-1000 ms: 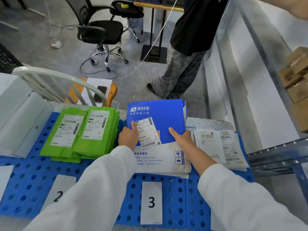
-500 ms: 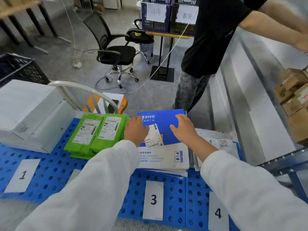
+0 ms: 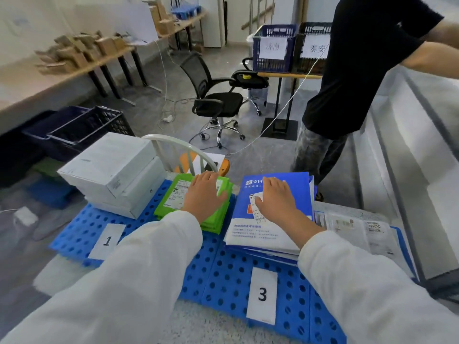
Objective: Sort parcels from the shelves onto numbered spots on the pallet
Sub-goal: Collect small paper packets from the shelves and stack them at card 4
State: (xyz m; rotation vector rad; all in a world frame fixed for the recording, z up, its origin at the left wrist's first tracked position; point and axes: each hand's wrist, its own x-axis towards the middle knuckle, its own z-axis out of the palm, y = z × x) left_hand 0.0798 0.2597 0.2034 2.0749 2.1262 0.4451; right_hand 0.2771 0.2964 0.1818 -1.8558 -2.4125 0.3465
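Observation:
A blue perforated pallet (image 3: 223, 276) lies before me with paper number cards "1" (image 3: 107, 241) and "3" (image 3: 262, 294). White boxes (image 3: 111, 170) are stacked behind card 1. A pile of green mailers (image 3: 173, 202) lies to their right, and my left hand (image 3: 206, 194) rests flat on it with straight fingers. Behind card 3 sits a stack of blue-and-white envelopes (image 3: 298, 189); my right hand (image 3: 278, 197) lies flat on its top, over the shipping label. Clear-bagged parcels (image 3: 357, 229) lie further right.
A person in a black shirt (image 3: 360, 70) stands at the back right, reaching toward the grey shelving (image 3: 407, 150). A white chair back (image 3: 173, 147) is just behind the pallet; an office chair (image 3: 218, 105), crates (image 3: 82, 125) and a long table (image 3: 62, 73) with cardboard boxes stand beyond.
My left hand moved left from the blue envelope onto the green mailers. My right hand slid to the middle of the blue envelope. The view tilted up, showing more of the room.

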